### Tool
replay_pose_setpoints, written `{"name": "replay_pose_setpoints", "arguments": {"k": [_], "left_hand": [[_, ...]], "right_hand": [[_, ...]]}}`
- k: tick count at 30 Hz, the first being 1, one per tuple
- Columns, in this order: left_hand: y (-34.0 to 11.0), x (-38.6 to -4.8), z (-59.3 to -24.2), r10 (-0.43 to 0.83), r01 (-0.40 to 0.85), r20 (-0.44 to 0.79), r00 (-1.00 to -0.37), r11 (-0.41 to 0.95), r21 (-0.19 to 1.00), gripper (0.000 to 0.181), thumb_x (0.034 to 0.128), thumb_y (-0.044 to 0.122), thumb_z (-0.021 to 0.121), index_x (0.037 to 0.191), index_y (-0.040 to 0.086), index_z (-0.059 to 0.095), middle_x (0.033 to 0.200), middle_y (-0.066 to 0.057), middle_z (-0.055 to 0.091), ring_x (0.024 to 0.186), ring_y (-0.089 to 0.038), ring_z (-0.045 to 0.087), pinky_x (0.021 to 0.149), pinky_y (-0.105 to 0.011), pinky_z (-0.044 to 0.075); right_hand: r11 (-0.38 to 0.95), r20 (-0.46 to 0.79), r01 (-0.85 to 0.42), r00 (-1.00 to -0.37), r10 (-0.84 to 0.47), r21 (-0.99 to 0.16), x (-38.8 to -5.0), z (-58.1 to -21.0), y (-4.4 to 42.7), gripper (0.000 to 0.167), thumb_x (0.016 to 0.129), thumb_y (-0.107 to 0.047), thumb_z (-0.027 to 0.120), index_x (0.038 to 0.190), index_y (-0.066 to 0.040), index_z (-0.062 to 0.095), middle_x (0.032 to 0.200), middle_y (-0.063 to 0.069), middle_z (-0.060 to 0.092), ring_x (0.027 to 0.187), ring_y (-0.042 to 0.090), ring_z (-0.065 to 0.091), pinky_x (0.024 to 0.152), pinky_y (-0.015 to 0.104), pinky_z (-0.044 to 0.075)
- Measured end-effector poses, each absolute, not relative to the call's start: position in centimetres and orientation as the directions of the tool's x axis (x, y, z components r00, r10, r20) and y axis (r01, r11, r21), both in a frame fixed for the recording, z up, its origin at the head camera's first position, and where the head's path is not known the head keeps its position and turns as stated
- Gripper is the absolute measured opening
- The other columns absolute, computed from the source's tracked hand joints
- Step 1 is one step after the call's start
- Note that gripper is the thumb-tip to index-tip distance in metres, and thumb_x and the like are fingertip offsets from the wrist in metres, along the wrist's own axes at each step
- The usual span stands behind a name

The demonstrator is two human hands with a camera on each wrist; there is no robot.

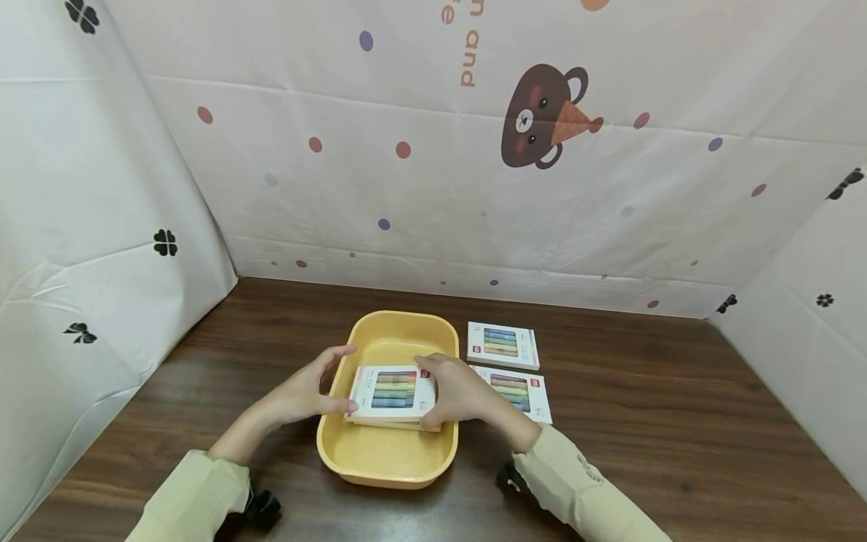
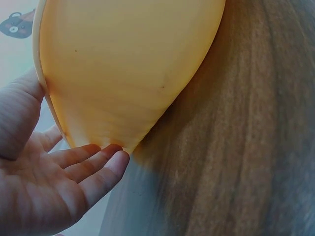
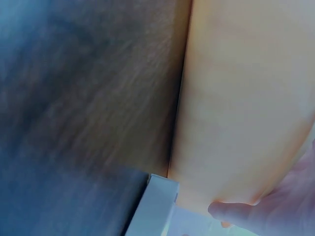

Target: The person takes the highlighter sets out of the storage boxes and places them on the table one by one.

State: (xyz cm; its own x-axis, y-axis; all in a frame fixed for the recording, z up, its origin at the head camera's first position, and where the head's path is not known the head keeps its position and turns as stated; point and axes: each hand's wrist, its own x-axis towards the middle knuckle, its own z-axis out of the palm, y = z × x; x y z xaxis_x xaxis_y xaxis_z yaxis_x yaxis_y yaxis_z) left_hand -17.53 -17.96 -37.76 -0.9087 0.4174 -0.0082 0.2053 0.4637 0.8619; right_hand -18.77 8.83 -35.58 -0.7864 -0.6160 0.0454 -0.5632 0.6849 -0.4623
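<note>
A yellow plastic basin (image 1: 389, 459) stands on the table, with a stack of white boxes of coloured pens (image 1: 366, 400) inside. The top box has a window showing pastel-coloured sticks. My right hand (image 1: 460, 388) grips the right end of the top box, thumb at the near corner and a finger at the far one. At the left rim is my left hand (image 1: 308, 388), its thumb tip by the box's near left corner. In the left wrist view that hand's fingers (image 2: 106, 177) touch the basin's outer wall. The right wrist view shows a fingertip (image 3: 231, 211) against the outer wall.
Two more such boxes lie right of the basin: a far box (image 1: 484, 357) and a near box (image 1: 538, 399), partly hidden by my right hand. A dark wooden table (image 1: 677, 421) spreads around. Printed white cloth (image 1: 433, 181) hangs behind and at both sides.
</note>
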Motion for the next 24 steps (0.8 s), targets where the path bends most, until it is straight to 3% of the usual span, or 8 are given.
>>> {"name": "replay_pose_setpoints", "arguments": {"k": [9,18,24], "left_hand": [[-18.0,-17.5,-37.8,0.417,0.202,-0.011,-0.909,0.464,0.863,0.087,0.0698,0.024,0.079,0.139,0.010,0.028,0.135,-0.024,0.037,0.124,-0.042,0.032,0.095,-0.060,0.029],[-17.8,-17.5,-37.7,0.416,0.195,-0.018,-0.909,0.464,0.864,0.086,0.0702,0.025,0.079,0.139,0.011,0.028,0.138,-0.026,0.032,0.127,-0.045,0.027,0.095,-0.062,0.027],[-17.9,-17.5,-37.7,0.414,0.202,-0.012,-0.910,0.470,0.859,0.086,0.0708,0.025,0.078,0.139,0.010,0.028,0.140,-0.026,0.029,0.127,-0.047,0.025,0.097,-0.062,0.026]], "right_hand": [[0.655,0.051,-0.519,-0.803,-0.594,-0.549,-19.0,-35.8,9.3,0.092,0.053,-0.025,0.082,0.132,0.001,0.044,0.130,0.013,0.050,0.120,0.024,0.046,0.098,0.035,0.038],[0.589,0.063,-0.491,-0.800,-0.597,-0.642,-19.2,-35.6,10.1,0.091,0.051,-0.023,0.084,0.131,0.000,0.047,0.130,0.010,0.051,0.120,0.020,0.044,0.099,0.036,0.035],[0.577,0.060,-0.454,-0.817,-0.573,-0.679,-19.1,-35.1,10.6,0.091,0.050,-0.021,0.084,0.131,-0.001,0.047,0.132,0.013,0.048,0.124,0.026,0.041,0.101,0.042,0.032]]}}
